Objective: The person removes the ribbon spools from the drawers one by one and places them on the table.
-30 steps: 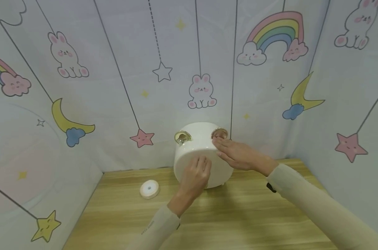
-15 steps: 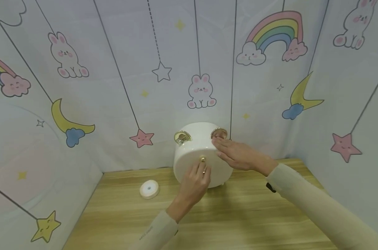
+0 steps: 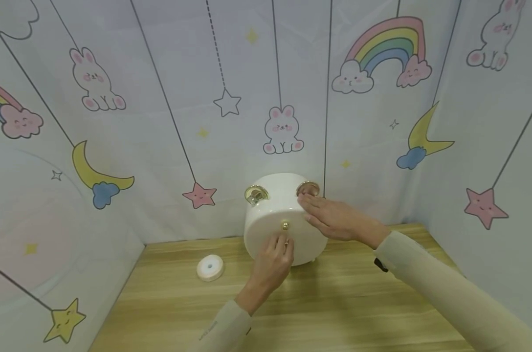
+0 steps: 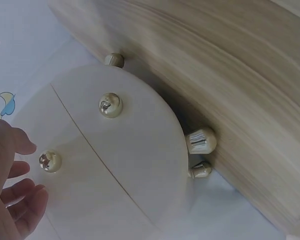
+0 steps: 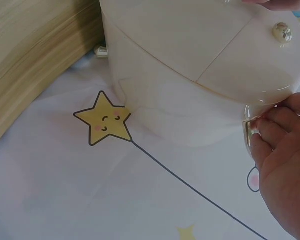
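Note:
A white round drawer box [image 3: 307,239] with gold ear-shaped trims stands upright on the table. Its upper gold knob [image 3: 285,225] shows above my left hand [image 3: 272,256]. In the left wrist view, my thumb and fingers are spread beside the middle knob [image 4: 50,161], with a visible gap to it. A lower knob [image 4: 110,105] sits on the section below. My right hand [image 3: 336,219] rests on the box's upper right side, fingers laid against the right gold ear [image 3: 307,188]; in the right wrist view its fingertips touch that ear. The left gold ear [image 3: 256,194] is untouched.
A pale ribbon-like roll [image 3: 210,268] lies left of the box on the wood-grain table [image 3: 358,303]. Cloth walls [image 3: 178,98] printed with rabbits, stars and moons stand close behind and at both sides. Short gold feet [image 4: 201,141] show under the box.
My left hand has come off the upper knob, uncovering it, and moved slightly down toward the middle knob. The right hand has stayed at the right ear.

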`<action>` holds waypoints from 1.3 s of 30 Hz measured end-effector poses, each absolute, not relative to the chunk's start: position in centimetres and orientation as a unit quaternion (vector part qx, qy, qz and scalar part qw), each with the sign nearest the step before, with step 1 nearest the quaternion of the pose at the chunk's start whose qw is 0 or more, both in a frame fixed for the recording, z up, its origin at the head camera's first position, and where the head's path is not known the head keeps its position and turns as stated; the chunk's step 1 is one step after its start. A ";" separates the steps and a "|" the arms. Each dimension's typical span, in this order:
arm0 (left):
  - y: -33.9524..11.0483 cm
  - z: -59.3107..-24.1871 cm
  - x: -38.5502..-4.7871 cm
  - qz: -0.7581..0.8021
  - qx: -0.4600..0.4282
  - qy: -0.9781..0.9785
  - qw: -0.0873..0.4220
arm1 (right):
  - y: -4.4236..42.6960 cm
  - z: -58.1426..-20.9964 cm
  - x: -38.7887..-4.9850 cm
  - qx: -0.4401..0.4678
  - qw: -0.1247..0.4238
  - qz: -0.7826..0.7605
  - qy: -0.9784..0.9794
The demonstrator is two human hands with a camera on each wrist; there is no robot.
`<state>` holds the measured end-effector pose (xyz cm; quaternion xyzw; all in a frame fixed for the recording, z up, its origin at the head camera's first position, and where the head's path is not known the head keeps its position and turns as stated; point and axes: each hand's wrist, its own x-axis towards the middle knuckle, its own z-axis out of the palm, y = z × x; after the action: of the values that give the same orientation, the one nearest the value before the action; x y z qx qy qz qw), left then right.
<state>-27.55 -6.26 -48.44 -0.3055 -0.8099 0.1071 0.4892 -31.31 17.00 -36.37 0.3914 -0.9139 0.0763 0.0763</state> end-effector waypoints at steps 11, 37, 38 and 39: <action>-6.3 -49.3 -28.0 0.106 -0.303 -0.820 0.474 | 16.9 -36.3 -31.2 0.395 0.077 0.083 -0.912; -5.9 -50.0 -28.7 0.117 -0.298 -0.823 0.468 | 16.9 -36.2 -31.0 0.393 0.079 0.088 -0.912; -5.9 -50.0 -28.7 0.117 -0.298 -0.823 0.469 | 16.9 -36.2 -31.0 0.392 0.078 0.088 -0.912; -5.9 -49.9 -28.7 0.117 -0.298 -0.822 0.470 | 16.9 -36.2 -31.0 0.391 0.077 0.088 -0.913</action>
<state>-28.74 -5.88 -49.95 -0.2981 -0.8224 0.1170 0.4703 -31.02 16.87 -36.22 0.3909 -0.9130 0.0882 0.0771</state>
